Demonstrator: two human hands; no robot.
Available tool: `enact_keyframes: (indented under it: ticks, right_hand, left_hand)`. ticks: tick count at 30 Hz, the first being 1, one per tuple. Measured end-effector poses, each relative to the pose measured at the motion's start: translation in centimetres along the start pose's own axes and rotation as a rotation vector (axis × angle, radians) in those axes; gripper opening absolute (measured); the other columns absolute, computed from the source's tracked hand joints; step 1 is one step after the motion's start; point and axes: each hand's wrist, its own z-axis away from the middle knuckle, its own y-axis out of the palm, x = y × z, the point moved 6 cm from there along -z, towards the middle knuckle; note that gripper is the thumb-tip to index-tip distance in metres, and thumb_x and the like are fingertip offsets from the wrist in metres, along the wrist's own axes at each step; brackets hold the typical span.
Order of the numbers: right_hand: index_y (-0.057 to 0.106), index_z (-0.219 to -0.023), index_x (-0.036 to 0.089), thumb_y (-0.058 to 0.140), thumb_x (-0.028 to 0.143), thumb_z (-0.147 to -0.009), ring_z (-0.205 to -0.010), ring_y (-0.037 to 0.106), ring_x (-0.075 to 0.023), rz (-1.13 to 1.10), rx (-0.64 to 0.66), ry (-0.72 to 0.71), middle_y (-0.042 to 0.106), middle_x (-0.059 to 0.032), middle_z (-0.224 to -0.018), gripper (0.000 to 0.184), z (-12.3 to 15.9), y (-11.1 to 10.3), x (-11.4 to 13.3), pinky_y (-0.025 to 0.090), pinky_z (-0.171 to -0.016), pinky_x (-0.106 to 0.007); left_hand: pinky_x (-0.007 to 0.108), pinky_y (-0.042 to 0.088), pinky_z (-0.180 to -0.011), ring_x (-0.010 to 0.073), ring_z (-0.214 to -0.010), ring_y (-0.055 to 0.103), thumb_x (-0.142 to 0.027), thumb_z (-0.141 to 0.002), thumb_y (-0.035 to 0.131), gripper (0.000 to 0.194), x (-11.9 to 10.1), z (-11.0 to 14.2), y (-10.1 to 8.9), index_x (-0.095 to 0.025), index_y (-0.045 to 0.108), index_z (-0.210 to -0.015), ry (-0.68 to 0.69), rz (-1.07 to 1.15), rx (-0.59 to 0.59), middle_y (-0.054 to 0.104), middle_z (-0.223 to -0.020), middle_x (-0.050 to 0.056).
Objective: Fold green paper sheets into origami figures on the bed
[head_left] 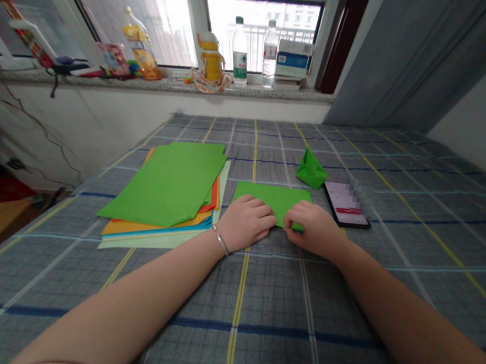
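Note:
A folded green paper sheet (271,198) lies flat on the checked cloth (255,301) in front of me. My left hand (244,222), with a bracelet at the wrist, rests curled on the sheet's near left edge. My right hand (313,228) pinches the sheet's near right corner with closed fingers. The two hands almost touch. A finished green paper boat (310,169) stands just beyond the sheet, to the right.
A stack of coloured paper (170,194) with a green sheet on top lies to the left. A phone (346,205) lies face up at the right of the sheet. Bottles (240,52) and boxes (293,63) line the windowsill behind. The cloth's left edge drops to the floor.

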Motion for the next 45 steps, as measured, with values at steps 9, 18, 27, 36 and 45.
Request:
enact_keyframes:
  ticks: [9,18,27,36,45]
  right_hand:
    - [0.055,-0.072,0.02,0.053,0.013,-0.078,-0.074,0.051,-0.0165,-0.061,-0.015,-0.015,0.058,-0.002,-0.074,0.009,0.7,-1.6,-2.0,0.037,-0.069,-0.028]
    - [0.055,-0.071,0.02,0.056,0.015,-0.075,-0.073,0.054,-0.0161,-0.111,-0.042,-0.011,0.061,-0.0016,-0.073,0.007,1.6,-3.2,-4.4,0.039,-0.07,-0.028]
    - [0.065,-0.104,0.019,0.063,0.038,-0.083,-0.1,0.059,-0.0234,0.022,-0.226,-0.008,0.069,-0.0081,-0.105,0.028,1.2,-3.3,-2.5,0.044,-0.088,-0.037]
    - [0.069,-0.104,0.019,0.047,0.026,-0.094,-0.094,0.062,-0.0209,0.267,-0.156,-0.059,0.073,-0.0044,-0.102,0.025,0.1,-1.1,0.8,0.043,-0.085,-0.036]
    - [0.068,-0.085,0.018,0.045,0.025,-0.095,-0.088,0.062,-0.0193,0.267,-0.043,-0.057,0.073,-0.0056,-0.091,0.026,-0.9,0.0,3.0,0.042,-0.078,-0.032]
  left_hand:
    - [0.032,0.04,-0.079,0.0169,-0.079,0.054,-0.024,-0.09,0.049,0.014,1.7,0.4,-0.3,-0.019,0.059,-0.082,-0.099,0.004,-0.109,0.064,-0.087,0.002]
    - [0.029,0.041,-0.07,0.0167,-0.075,0.053,-0.02,-0.085,0.05,0.011,3.9,1.0,0.4,-0.018,0.056,-0.077,-0.262,0.126,-0.111,0.061,-0.079,0.003]
    - [0.029,0.042,-0.07,0.0166,-0.074,0.054,-0.016,-0.08,0.05,0.005,3.4,0.9,-0.3,-0.018,0.055,-0.08,-0.233,0.158,-0.191,0.061,-0.079,0.003]
    - [0.033,0.041,-0.08,0.0166,-0.076,0.053,-0.019,-0.086,0.048,0.011,2.0,0.7,-0.8,-0.019,0.059,-0.086,-0.12,0.049,-0.21,0.064,-0.082,0.002]
    - [0.036,0.039,-0.086,0.0175,-0.076,0.052,-0.026,-0.089,0.047,0.017,0.3,-0.1,-0.7,-0.019,0.058,-0.078,-0.059,-0.004,-0.181,0.061,-0.075,0.001]
